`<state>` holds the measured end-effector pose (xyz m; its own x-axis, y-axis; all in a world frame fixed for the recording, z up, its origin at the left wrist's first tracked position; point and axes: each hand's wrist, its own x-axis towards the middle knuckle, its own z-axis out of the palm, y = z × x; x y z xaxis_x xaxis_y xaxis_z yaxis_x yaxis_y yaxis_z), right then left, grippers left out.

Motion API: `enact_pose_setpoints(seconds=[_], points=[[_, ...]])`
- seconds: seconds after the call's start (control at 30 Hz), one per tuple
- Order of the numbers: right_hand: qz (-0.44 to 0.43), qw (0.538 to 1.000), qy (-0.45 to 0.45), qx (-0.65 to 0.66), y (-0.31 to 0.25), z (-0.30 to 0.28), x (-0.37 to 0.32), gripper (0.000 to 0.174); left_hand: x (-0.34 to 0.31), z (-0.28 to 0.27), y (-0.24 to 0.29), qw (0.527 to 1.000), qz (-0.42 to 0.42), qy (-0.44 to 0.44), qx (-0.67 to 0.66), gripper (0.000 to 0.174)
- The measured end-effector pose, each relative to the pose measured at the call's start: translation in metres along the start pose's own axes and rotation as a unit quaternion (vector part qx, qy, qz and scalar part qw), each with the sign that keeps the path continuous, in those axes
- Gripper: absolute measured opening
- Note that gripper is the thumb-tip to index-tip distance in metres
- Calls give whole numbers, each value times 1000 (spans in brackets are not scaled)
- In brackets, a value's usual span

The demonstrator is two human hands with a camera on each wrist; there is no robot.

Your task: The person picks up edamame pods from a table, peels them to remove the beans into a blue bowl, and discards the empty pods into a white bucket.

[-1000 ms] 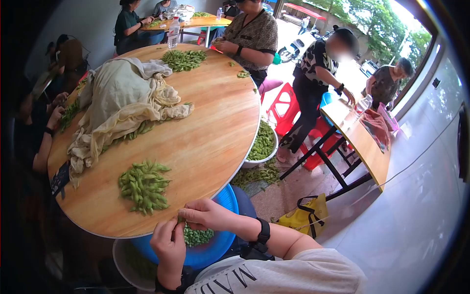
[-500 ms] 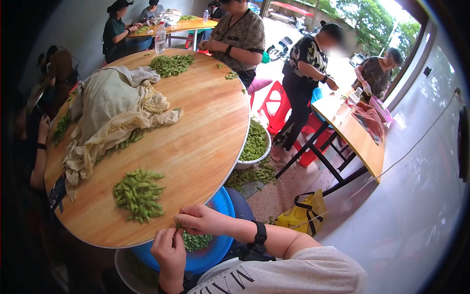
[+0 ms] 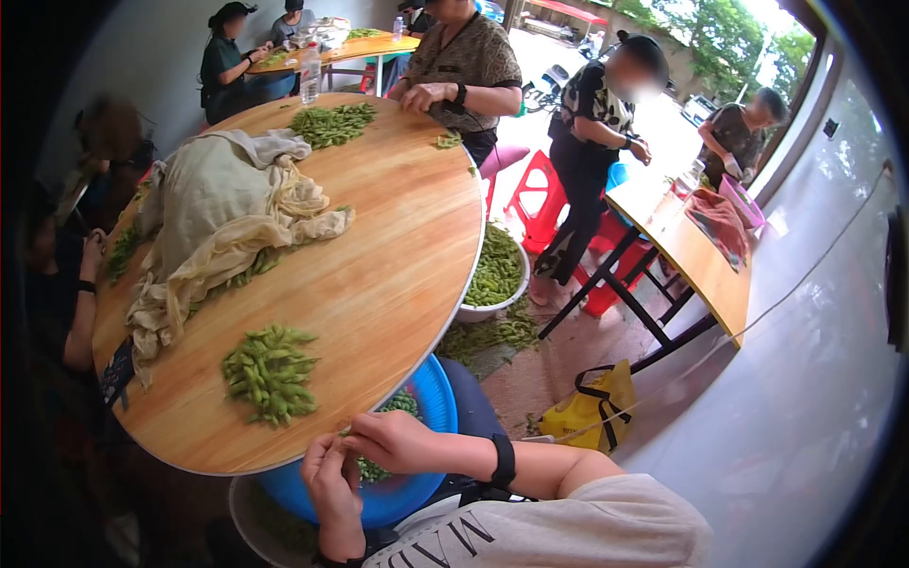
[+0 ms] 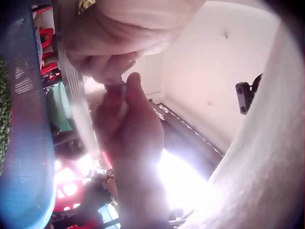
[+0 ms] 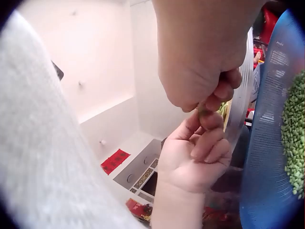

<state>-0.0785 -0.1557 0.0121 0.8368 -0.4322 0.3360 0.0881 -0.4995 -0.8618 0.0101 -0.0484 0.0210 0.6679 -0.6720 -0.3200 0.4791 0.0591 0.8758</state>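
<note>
Fingertip to fingertip, my left hand [image 3: 331, 485] and right hand [image 3: 393, 443] meet just off the near edge of the round table, over a blue basket [image 3: 438, 402]. Both pinch a small green soybean pod [image 5: 204, 112], mostly covered by the fingers. In the right wrist view the left fingers curl up to it from below, the right fingers from above. Shelled green beans [image 5: 294, 138] lie in the basket. On the table ahead of the hands is a pile of soybean pods [image 3: 272, 375].
A cream cloth [image 3: 222, 194] covers a heap on the round table [image 3: 379, 293]. A plastic bottle [image 3: 310, 74] stands at its far side near more pods [image 3: 331, 125]. A white basin [image 3: 488, 310] of pods and a yellow bag [image 3: 592, 412] are on the floor at right. Several people work around.
My hands stay together over the basket, the right fingers drawing in closer to the left. Across the table, a person in a patterned shirt has lowered a hand to the table edge.
</note>
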Motion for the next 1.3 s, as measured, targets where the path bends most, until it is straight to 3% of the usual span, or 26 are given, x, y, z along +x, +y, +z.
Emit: enact_pose_setpoints(seconds=[0.17,0.3,0.4,0.5,0.7,0.83,0.87,0.93,1.03,1.07,1.17,1.3], points=[[-33,999,-25,-1,4,-4,-14,14,-2,-4,-2,997,-72,-35,-1,12],[56,993,-50,95,2,-7,-24,16,-6,-13,-10,994,-68,-83,-1,13],[162,982,-66,76,8,-14,-21,20,-11,-20,-16,987,17,-50,153,9],[92,994,-15,56,-2,-16,-14,22,-17,-24,-21,941,161,-26,298,14],[251,927,-181,212,4,-8,-9,18,-29,-29,-4,982,28,-120,143,23],[269,912,-184,247,16,1,-13,19,-31,-38,-11,982,13,-112,153,24],[209,957,-155,126,17,0,-13,20,-29,-42,-17,980,22,-103,169,24],[78,986,-89,-115,15,1,-12,22,-27,-49,-21,964,60,-47,256,23],[127,975,-179,13,-11,0,-6,24,-24,-50,-30,946,112,-4,303,22],[103,977,-189,11,-5,7,-8,24,-24,-46,-29,948,118,-6,295,22],[197,962,-177,64,1,11,-7,24,-22,-45,-26,963,102,-15,249,20],[195,962,-183,60,-3,12,-6,24,-26,-43,-23,958,97,-23,268,17]])
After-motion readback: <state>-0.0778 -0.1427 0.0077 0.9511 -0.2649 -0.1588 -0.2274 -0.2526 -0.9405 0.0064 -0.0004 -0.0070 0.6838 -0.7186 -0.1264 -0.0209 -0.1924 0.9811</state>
